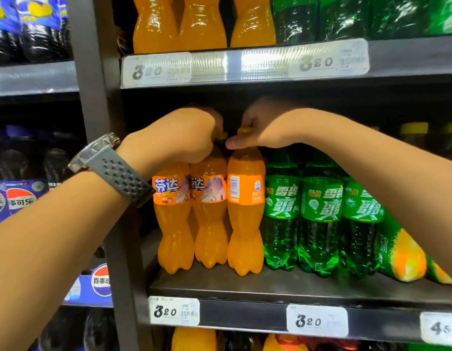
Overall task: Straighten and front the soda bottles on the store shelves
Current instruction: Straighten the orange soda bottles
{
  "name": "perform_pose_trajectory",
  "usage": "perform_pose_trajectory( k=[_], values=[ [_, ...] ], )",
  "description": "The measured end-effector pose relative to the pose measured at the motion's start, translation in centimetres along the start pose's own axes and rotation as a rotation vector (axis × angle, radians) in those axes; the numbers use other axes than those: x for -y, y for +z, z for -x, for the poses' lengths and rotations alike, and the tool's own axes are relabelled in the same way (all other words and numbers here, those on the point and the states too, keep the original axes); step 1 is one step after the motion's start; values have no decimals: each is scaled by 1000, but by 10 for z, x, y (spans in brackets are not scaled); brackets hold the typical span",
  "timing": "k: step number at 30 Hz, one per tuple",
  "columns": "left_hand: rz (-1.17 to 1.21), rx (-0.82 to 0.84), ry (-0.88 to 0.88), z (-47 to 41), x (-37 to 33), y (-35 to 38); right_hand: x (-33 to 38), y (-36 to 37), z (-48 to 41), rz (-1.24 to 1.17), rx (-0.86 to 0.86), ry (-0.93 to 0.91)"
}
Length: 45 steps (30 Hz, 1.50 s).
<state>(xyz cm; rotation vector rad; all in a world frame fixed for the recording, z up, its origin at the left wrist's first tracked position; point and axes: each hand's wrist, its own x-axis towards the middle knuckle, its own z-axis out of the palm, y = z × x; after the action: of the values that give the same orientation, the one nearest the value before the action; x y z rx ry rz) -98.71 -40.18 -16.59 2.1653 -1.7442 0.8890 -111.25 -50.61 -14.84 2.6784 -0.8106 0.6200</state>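
Your L hand (179,134): fingers curled round cap of mid Fanta bottle (210,219). Your R hand (260,127): thumb and fingers pinch cap of rt Fanta bottle (246,224), barcode facing out. Both at shelf (270,287) front. Judged: full, heavyish, slick walls. Turn by cap/neck, base down.

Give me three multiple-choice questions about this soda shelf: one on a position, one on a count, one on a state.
1. On the middle shelf, the green bottles stand where, relative to the orange bottles? A left B right C behind
2. How many orange bottles in its front row? A two B three C five
3. The rightmost orange bottle, gripped by the right hand, shows: A barcode B brand name C no label
Answers: B, green sits right of orange; B, three stand abreast; A, its barcode faces out.
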Motion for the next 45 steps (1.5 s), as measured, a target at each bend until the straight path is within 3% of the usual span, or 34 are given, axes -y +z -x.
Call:
perform_pose_trajectory(
  k=[5,13,18,27,35,45],
  values=[
    [13,-12,-6,1,4,-1,-11,-11,9,-184,99,-65],
    [-30,-14,-17,-2,4,-2,-6,1,-3,-22,-38,-5],
    [-33,21,10,-4,3,1,-12,-8,6,-180,119,-55],
    [-74,107,16,-5,7,5,-9,-2,6,-109,7,-32],
    [-245,277,-136,3,18,5,-9,-1,7,-120,25,-39],
    [-184,246,-143,5,20,4,-9,0,3,-129,23,-3]
  ],
)
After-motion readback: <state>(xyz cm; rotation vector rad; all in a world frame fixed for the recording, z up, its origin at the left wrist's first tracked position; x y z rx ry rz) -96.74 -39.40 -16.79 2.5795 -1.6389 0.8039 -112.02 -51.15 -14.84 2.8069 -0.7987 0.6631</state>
